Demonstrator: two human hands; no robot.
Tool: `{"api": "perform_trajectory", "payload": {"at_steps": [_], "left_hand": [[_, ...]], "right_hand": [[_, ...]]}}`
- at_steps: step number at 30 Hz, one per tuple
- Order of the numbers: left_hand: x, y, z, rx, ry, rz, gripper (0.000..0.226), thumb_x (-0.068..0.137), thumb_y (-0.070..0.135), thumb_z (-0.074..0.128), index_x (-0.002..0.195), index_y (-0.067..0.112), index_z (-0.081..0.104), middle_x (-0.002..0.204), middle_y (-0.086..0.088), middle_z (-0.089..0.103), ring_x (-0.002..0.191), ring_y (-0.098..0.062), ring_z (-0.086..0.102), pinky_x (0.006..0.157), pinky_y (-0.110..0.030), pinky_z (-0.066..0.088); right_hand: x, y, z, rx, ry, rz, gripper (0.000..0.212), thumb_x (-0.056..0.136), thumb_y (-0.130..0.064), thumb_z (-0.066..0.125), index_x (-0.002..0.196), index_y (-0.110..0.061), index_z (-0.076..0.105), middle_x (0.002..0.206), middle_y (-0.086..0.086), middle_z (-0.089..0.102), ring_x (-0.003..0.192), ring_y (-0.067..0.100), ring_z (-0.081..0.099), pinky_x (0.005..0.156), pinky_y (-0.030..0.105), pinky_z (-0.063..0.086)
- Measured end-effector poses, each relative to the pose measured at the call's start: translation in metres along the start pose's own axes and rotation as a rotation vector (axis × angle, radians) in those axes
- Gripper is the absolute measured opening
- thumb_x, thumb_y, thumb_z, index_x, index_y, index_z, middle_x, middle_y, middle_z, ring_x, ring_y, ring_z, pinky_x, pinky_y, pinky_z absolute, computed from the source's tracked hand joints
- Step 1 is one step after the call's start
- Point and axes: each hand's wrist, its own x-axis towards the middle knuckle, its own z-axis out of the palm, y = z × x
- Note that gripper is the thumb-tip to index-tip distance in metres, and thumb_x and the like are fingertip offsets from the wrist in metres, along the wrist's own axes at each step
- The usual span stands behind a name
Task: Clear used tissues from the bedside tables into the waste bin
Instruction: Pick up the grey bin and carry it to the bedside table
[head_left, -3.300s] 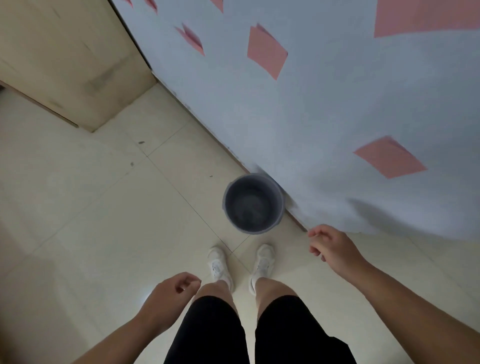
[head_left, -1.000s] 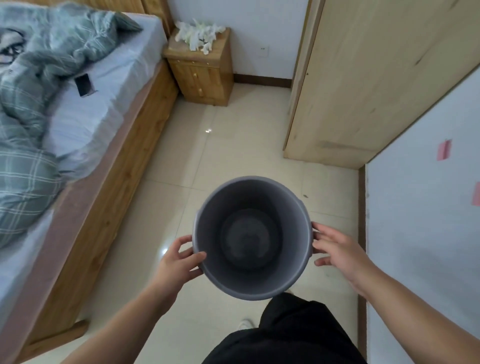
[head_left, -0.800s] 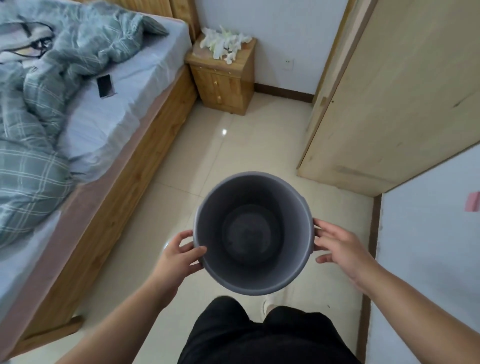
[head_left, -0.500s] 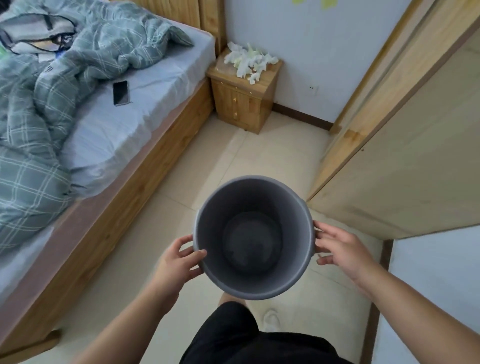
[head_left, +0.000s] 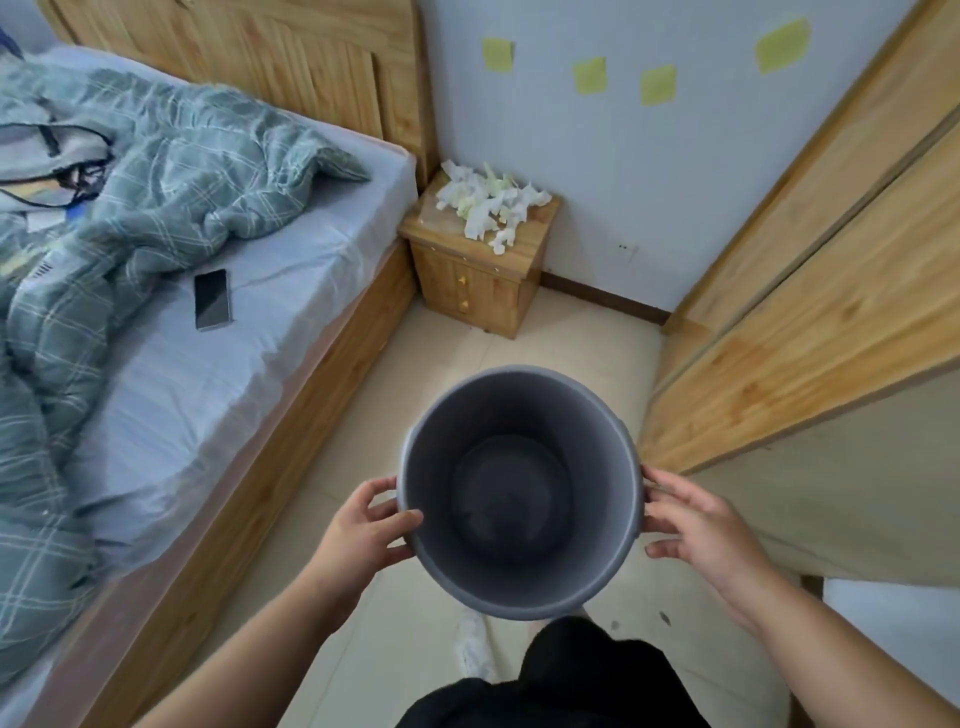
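I carry a round grey waste bin (head_left: 519, 410) in front of me, above the floor, and nothing lies inside it. My left hand (head_left: 363, 530) grips its left rim, thumb hooked over the edge. My right hand (head_left: 691, 525) holds the right side, fingers against the wall of the bin. Ahead in the corner stands a wooden bedside table (head_left: 483, 280) with a heap of crumpled white tissues (head_left: 488, 205) on top.
A wooden-framed bed (head_left: 249, 447) runs along the left, with a green checked duvet (head_left: 104, 208) and a phone (head_left: 211, 299) on the sheet. A wooden wardrobe (head_left: 810, 322) lines the right. A tiled floor strip (head_left: 426, 374) lies between them.
I lifted the bin off the floor with both hands, turned toward the bed and walked forward. The bedside table and tissues are closer and more central than half a second ago.
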Motion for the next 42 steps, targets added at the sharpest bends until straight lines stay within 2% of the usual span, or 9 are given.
{"api": "perform_trajectory", "payload": {"at_steps": [6,9,14,21,26,31,34,39,42], "left_hand": [[0.068,0.067,0.013,-0.035,0.069,-0.024,0.039,0.097,0.002,0.072,0.128,0.022,0.059,0.104,-0.001,0.085,0.091,-0.024,0.082,0.066,-0.032,0.067],[0.092,0.09,0.015,-0.092,0.124,-0.031,0.039,0.097,-0.001,0.071,0.127,0.02,0.06,0.105,-0.005,0.085,0.092,-0.027,0.082,0.065,-0.032,0.066],[0.13,0.117,0.005,-0.189,0.182,-0.058,0.039,0.096,-0.003,0.072,0.127,0.018,0.06,0.108,-0.009,0.084,0.096,-0.031,0.082,0.069,-0.035,0.067],[0.235,0.158,-0.034,-0.243,0.183,-0.091,0.039,0.096,0.001,0.075,0.125,0.022,0.061,0.102,-0.002,0.085,0.091,-0.024,0.083,0.064,-0.031,0.066],[0.327,0.186,-0.067,-0.223,0.133,-0.088,0.042,0.095,0.011,0.079,0.129,0.026,0.059,0.108,0.004,0.084,0.096,-0.019,0.082,0.068,-0.029,0.066],[0.409,0.185,-0.084,-0.215,0.135,-0.118,0.043,0.095,0.017,0.08,0.131,0.028,0.058,0.107,0.015,0.081,0.098,-0.011,0.08,0.068,-0.027,0.065],[0.469,0.162,-0.087,-0.235,0.167,-0.142,0.043,0.095,0.018,0.081,0.13,0.029,0.058,0.108,0.015,0.081,0.099,-0.011,0.08,0.069,-0.028,0.066],[0.589,0.089,-0.086,-0.282,0.197,-0.16,0.04,0.097,0.013,0.077,0.128,0.027,0.057,0.111,0.007,0.083,0.101,-0.019,0.081,0.072,-0.031,0.067],[0.657,0.041,-0.084,-0.273,0.242,-0.175,0.034,0.1,0.004,0.07,0.123,0.024,0.055,0.105,0.002,0.085,0.094,-0.021,0.082,0.077,-0.037,0.067]], "right_hand": [[0.102,-0.066,-0.002,-0.02,-0.072,-0.019,0.045,0.074,-0.038,0.07,0.119,-0.042,0.074,0.11,-0.006,0.081,0.091,0.025,0.08,0.066,0.039,0.062],[0.148,-0.109,0.006,-0.081,-0.123,-0.033,0.036,0.085,-0.027,0.067,0.118,-0.042,0.072,0.105,-0.007,0.082,0.088,0.023,0.079,0.065,0.036,0.061],[0.214,-0.173,0.03,-0.166,-0.179,-0.046,0.036,0.097,-0.007,0.061,0.119,-0.035,0.071,0.098,0.004,0.082,0.08,0.022,0.077,0.061,0.036,0.058],[0.306,-0.243,0.084,-0.231,-0.188,-0.028,0.035,0.098,-0.012,0.062,0.119,-0.039,0.069,0.098,0.0,0.082,0.082,0.02,0.079,0.062,0.034,0.059],[0.373,-0.269,0.124,-0.223,-0.178,-0.008,0.036,0.086,-0.035,0.064,0.118,-0.049,0.067,0.104,-0.01,0.081,0.089,0.015,0.078,0.065,0.032,0.06],[0.452,-0.263,0.16,-0.219,-0.181,0.024,0.027,0.09,-0.044,0.061,0.112,-0.057,0.069,0.113,-0.016,0.078,0.094,0.014,0.077,0.068,0.032,0.06],[0.518,-0.238,0.178,-0.241,-0.182,0.035,0.031,0.098,-0.032,0.059,0.118,-0.055,0.067,0.117,-0.015,0.077,0.095,0.014,0.077,0.069,0.035,0.061],[0.661,-0.168,0.203,-0.288,-0.225,0.078,0.042,0.104,-0.011,0.055,0.141,-0.03,0.059,0.124,0.0,0.075,0.089,0.016,0.078,0.063,0.033,0.062],[0.733,-0.125,0.228,-0.308,-0.264,0.141,0.05,0.104,-0.004,0.054,0.151,-0.019,0.05,0.132,0.007,0.069,0.095,0.022,0.074,0.065,0.034,0.063]]}}
